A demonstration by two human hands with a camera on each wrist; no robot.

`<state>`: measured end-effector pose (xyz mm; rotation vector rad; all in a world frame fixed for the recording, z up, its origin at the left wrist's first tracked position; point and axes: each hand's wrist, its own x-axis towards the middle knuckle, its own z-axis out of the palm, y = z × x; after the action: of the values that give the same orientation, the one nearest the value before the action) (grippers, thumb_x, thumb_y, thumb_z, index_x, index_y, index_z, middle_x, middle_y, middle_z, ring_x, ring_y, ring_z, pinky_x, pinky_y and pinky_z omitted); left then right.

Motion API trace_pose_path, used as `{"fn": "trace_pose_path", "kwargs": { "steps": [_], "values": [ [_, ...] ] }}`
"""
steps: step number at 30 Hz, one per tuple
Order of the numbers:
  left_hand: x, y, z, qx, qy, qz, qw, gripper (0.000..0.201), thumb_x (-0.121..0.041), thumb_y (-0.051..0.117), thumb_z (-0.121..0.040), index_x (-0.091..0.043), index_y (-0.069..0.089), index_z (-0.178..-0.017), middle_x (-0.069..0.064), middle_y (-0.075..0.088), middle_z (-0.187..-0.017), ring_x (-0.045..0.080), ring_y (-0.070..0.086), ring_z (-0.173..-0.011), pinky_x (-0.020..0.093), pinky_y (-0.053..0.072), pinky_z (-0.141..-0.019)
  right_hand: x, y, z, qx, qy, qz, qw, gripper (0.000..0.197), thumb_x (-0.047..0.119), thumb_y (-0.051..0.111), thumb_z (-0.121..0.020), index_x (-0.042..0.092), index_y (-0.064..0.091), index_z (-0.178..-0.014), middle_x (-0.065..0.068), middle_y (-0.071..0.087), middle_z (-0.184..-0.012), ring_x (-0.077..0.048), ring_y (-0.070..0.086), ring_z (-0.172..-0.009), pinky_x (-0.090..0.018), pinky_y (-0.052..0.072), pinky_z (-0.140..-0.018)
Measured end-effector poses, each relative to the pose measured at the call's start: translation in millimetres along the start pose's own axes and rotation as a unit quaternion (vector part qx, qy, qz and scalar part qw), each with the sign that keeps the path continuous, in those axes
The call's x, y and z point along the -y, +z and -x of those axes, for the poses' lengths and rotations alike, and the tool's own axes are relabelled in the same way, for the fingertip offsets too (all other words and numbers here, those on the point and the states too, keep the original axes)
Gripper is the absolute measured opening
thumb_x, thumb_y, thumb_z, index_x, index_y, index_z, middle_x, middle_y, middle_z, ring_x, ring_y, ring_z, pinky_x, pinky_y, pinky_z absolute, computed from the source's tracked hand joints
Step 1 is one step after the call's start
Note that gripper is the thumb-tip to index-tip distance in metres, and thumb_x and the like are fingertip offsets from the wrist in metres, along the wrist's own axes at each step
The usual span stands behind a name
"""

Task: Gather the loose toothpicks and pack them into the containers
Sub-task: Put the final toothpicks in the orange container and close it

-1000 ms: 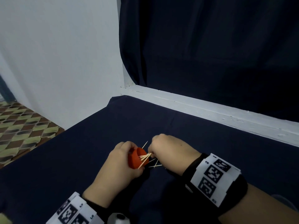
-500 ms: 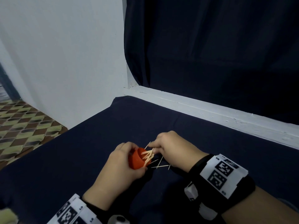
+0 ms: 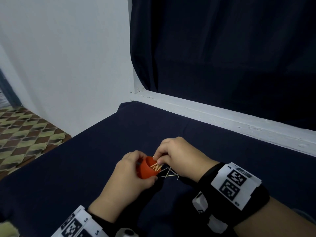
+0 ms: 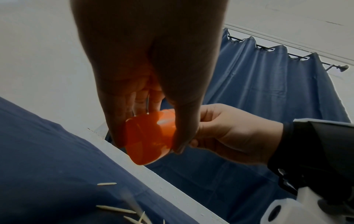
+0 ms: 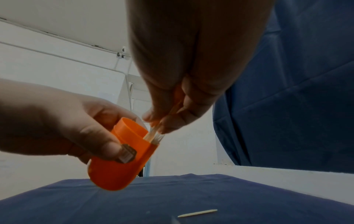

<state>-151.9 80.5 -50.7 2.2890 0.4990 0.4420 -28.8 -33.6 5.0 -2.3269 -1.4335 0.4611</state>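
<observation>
Right now the left hand [image 3: 126,177] has its grip wrapped around an orange toothpick container [image 3: 147,168], held tilted just above the dark blue cloth-covered counter [image 3: 222,151], mouth toward the right hand. Right hand [image 3: 179,158] pinches a small bundle of toothpicks [image 5: 155,133] between thumb and fingertips, ends already inside the container mouth.

Progress, my read: partway.
- Done: a batch of toothpicks [image 3: 156,166] sits inside the container, sticks showing at the opening in the head view.
- Left: a few loose toothpicks [image 3: 168,174] lie crossed on the cloth just beside the container, under the right hand. Right wrist view shows one more single toothpick [image 5: 197,213] on the cloth; left wrist view shows several near its bottom edge [image 4: 114,210], possibly the same ones.
- Task says containers, plural; only this one is in view, and no lid visible.

Writing: nothing readable on the container. Wrist bands [image 3: 234,183] carry black-and-white square marker patterns plus small printed characters; too blurred to read reliably, so I won't quote them.
</observation>
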Motion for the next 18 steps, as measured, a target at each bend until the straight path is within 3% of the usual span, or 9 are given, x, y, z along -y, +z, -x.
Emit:
{"fn": "trace_pose_path", "kwargs": {
  "steps": [2, 5, 7, 10, 13, 15, 16, 18],
  "values": [
    [0.5, 0.3, 0.0, -0.002, -0.002, 0.006, 1.0, 0.046, -0.032, 0.084, -0.063, -0.037, 0.053, -0.097, -0.017, 0.053, -0.103, 0.0, 0.053, -0.094, 0.012, 0.044, -0.073, -2.8, 3.7, 0.5, -0.038, 0.006, -0.075, 0.996, 0.019, 0.015, 0.062, -0.09, 0.019, 0.071, -0.106, 0.003, 0.062, -0.107, -0.012, 0.06, -0.092, -0.032, 0.05, -0.088],
    [2.0, 1.5, 0.0, -0.013, -0.005, 0.013, 1.0, 0.046, -0.032, 0.085, -0.062, -0.036, 0.053, -0.096, -0.015, 0.054, -0.103, 0.003, 0.054, -0.095, 0.015, 0.046, -0.075, -8.0, 6.8, 3.6, -0.115, -0.005, -0.163, 0.98, 0.018, 0.011, 0.059, -0.092, 0.021, 0.072, -0.1, 0.005, 0.066, -0.096, -0.006, 0.059, -0.073, -0.023, 0.053, -0.076],
    [2.3, 1.8, -0.4, -0.017, -0.009, 0.017, 1.0, 0.047, -0.032, 0.085, -0.061, -0.036, 0.053, -0.095, -0.014, 0.054, -0.103, 0.003, 0.055, -0.095, 0.016, 0.047, -0.076, -11.1, 7.1, 4.2, -0.136, -0.006, -0.2, 0.97, 0.021, 0.008, 0.056, -0.093, 0.02, 0.072, -0.098, 0.008, 0.065, -0.094, -0.005, 0.06, -0.074, -0.018, 0.052, -0.074],
    [0.9, 0.8, -0.5, -0.013, -0.013, 0.023, 1.0, 0.048, -0.032, 0.085, -0.062, -0.036, 0.051, -0.096, -0.015, 0.053, -0.104, 0.002, 0.055, -0.095, 0.016, 0.048, -0.075, -15.0, 3.8, 4.0, -0.151, -0.007, -0.212, 0.965, 0.02, 0.009, 0.058, -0.092, 0.023, 0.072, -0.095, 0.009, 0.065, -0.096, -0.008, 0.063, -0.08, -0.022, 0.054, -0.077],
    [0.8, -0.4, -0.6, -0.031, -0.021, 0.027, 0.999, 0.048, -0.029, 0.084, -0.063, -0.034, 0.049, -0.095, -0.014, 0.052, -0.102, 0.0, 0.054, -0.091, 0.009, 0.044, -0.066, -29.2, 2.4, 0.7, -0.183, 0.016, -0.153, 0.971, 0.019, 0.011, 0.06, -0.091, 0.026, 0.071, -0.094, 0.012, 0.062, -0.096, -0.005, 0.06, -0.085, -0.021, 0.051, -0.08],
    [2.0, -2.0, -0.4, -0.059, -0.032, 0.039, 0.997, 0.047, -0.026, 0.085, -0.064, -0.031, 0.049, -0.094, -0.013, 0.052, -0.101, -0.001, 0.054, -0.088, 0.009, 0.044, -0.063, -41.4, 0.8, -3.0, -0.132, 0.061, -0.042, 0.988, 0.023, 0.011, 0.063, -0.089, 0.026, 0.067, -0.105, 0.008, 0.058, -0.104, -0.009, 0.059, -0.095, -0.023, 0.048, -0.084],
    [2.3, -3.0, -0.4, -0.07, -0.037, 0.044, 0.996, 0.047, -0.026, 0.085, -0.064, -0.03, 0.048, -0.093, -0.012, 0.052, -0.101, -0.001, 0.053, -0.088, 0.01, 0.043, -0.062, -46.2, 0.4, -6.0, -0.064, 0.092, 0.032, 0.993, 0.032, 0.012, 0.066, -0.086, 0.026, 0.063, -0.114, 0.005, 0.055, -0.111, -0.014, 0.058, -0.102, -0.027, 0.048, -0.088],
    [2.4, -5.0, 0.4, -0.078, -0.043, 0.047, 0.995, 0.047, -0.025, 0.084, -0.065, -0.029, 0.048, -0.094, -0.013, 0.05, -0.101, -0.002, 0.052, -0.087, 0.01, 0.042, -0.061, -52.4, 0.3, -11.6, 0.087, 0.143, 0.144, 0.975, 0.053, 0.011, 0.07, -0.082, 0.024, 0.051, -0.13, 0.0, 0.049, -0.124, -0.022, 0.054, -0.113, -0.033, 0.046, -0.094]
  ]
}}
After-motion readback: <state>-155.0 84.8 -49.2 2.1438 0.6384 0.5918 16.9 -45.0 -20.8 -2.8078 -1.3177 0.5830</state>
